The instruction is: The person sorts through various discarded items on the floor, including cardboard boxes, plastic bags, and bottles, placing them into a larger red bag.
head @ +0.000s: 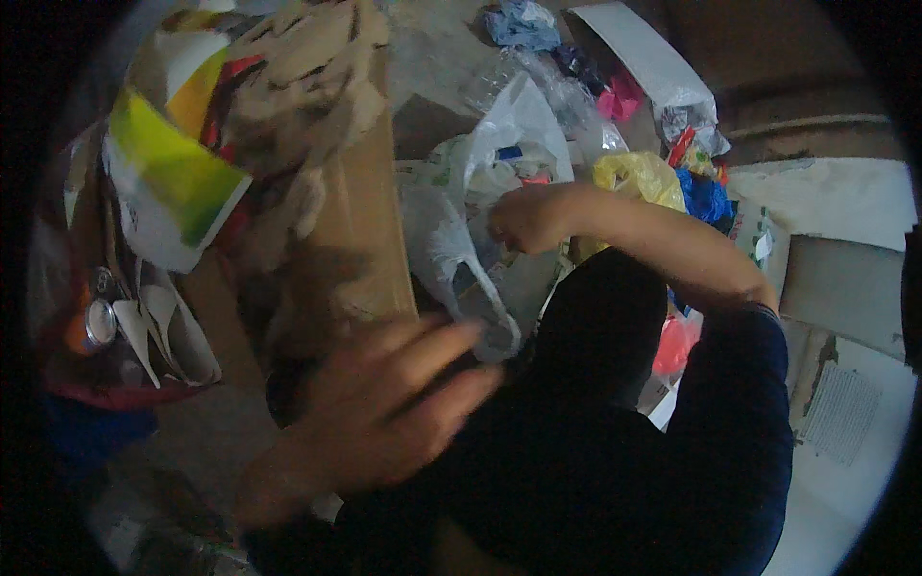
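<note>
A white plastic carrier bag [486,151] lies before me on the floor, its mouth spread and mixed packaging inside. Over that opening is my right hand [529,219], its fingers curled down; whether they grip anything is hidden. My left hand [389,403], blurred, is nearer my body with fingers apart and nothing in it, close to the bag's lower handle [497,309]. To the left of the bag stands a large cardboard box [367,230] filled with torn cardboard [302,65].
At the left, a bag holds a can [101,320], pale curved pieces and a yellow-green printed package [176,173]. Crumpled yellow [641,176], blue [706,196] and pink [621,95] plastic lies at the right, near a long white panel [641,54]. White boards [835,201] stand farther right.
</note>
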Demonstrator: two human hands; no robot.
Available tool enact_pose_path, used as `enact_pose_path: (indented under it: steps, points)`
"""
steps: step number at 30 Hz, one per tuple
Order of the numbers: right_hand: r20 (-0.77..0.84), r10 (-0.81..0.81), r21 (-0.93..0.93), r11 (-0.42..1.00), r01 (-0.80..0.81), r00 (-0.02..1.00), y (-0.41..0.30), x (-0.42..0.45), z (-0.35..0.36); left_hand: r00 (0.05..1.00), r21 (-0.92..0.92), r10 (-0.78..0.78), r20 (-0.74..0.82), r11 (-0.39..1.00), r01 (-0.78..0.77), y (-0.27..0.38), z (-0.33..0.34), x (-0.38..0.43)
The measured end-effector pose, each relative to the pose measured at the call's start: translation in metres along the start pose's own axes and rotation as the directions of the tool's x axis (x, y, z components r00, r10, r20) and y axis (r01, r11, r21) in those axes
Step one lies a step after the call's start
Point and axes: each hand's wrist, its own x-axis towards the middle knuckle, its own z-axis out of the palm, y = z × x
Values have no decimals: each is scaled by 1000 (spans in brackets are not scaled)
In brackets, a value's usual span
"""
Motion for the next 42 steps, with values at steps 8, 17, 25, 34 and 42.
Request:
enact_pose_path:
  steps: [8, 17, 25, 34, 42]
  points:
    - [-56, 10, -244, 970, -23, 998, 37, 46, 40, 880, 449, -283, 381, 889, 92, 0, 8, 83]
    - [-192, -79, -44, 996, 72, 978, 29, 20, -2, 874, 325, -476, 100, 846, 424, -13, 35, 105]
    - [-7, -145, 956, 290, 49, 989, 33, 14, -35, 858, 231, -509, 64, 844, 483, -18, 38, 99]
    - [11, 218, 256, 943, -214, 976, 110, 164, 46, 871, 345, -456, 181, 859, 378, -14, 31, 102]
    - [-113, 204, 289, 943, -164, 972, 91, 158, 61, 965, 45, -185, -184, 980, 196, 13, -35, 52]
